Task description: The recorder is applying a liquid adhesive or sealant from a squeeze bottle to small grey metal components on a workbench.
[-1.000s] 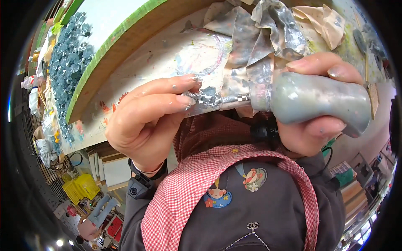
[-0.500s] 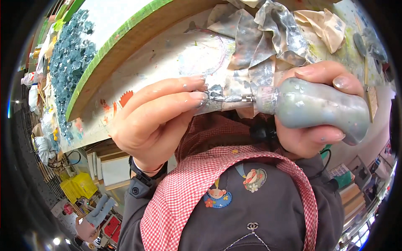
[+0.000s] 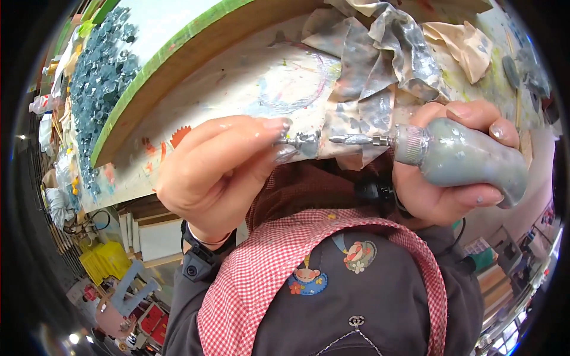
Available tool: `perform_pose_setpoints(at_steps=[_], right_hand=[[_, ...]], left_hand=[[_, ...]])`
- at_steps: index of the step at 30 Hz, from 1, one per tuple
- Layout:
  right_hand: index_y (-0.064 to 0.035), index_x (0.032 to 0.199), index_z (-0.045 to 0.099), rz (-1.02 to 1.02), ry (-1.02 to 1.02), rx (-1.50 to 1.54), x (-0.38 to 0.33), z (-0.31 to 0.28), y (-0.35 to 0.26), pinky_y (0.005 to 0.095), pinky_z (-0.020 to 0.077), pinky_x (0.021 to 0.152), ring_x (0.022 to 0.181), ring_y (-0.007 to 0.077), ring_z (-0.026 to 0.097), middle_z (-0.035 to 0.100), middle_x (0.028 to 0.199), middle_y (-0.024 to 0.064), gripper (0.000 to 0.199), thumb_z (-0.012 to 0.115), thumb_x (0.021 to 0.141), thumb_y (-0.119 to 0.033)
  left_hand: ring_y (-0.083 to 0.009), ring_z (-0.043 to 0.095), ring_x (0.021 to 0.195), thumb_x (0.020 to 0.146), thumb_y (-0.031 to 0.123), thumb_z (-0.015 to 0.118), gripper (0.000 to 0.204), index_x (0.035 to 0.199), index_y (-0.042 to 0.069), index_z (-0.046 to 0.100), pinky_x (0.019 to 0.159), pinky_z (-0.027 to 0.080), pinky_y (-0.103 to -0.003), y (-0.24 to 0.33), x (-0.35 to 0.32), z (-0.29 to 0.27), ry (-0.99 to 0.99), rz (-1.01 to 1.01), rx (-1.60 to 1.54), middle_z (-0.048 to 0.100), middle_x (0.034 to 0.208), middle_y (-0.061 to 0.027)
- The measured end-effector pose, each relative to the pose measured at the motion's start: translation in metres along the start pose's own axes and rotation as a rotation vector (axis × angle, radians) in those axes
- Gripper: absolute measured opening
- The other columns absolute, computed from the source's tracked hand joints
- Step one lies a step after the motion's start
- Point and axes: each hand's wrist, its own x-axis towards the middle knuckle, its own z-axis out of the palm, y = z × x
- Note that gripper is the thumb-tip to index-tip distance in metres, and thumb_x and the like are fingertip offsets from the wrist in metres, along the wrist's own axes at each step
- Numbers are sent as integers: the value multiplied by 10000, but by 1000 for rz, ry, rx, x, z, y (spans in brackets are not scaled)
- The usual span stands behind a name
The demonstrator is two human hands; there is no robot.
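Observation:
My right hand [image 3: 442,178] grips a soft grey squeeze bottle [image 3: 469,157] smeared with grey paint, with a thin metal nozzle [image 3: 359,140] pointing left. My left hand [image 3: 217,172] pinches a small metal tip piece [image 3: 300,141] between thumb and fingers, just left of the nozzle's end with a small gap between them. Both hands are held close to my chest, over a red checked apron [image 3: 267,273] and in front of a paint-stained table [image 3: 237,83].
Crumpled paint-stained rags [image 3: 380,65] lie on the table behind the hands. A round green-edged board [image 3: 154,59] with a cluster of grey-blue shapes [image 3: 98,83] sits at upper left. Yellow and red items lie on the floor [image 3: 113,261] at lower left.
The small metal tip has come off the nozzle: my left hand drew it leftward, leaving a gap. The bottle has stayed in my right hand, shifted slightly.

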Motion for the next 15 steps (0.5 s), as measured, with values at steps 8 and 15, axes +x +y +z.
perform_pose_setpoints(at_steps=[8,15], right_hand=[[21,1105,391,-53,7,151,2,4,5,261,376,405,613,201,464,484,883,210,545,408,852,-461],[19,1077,400,-44,0,158,2,2,7,251,367,409,600,195,463,486,886,196,529,403,854,-462]], left_hand=[[-195,609,764,601,-114,643,280,862,-12,628,634,479,-243,2,3,-3,-85,-120,-91,620,828,-139],[-154,607,662,629,-105,646,239,857,-34,624,573,473,-212,5,4,-1,-19,-194,-169,618,772,-117]])
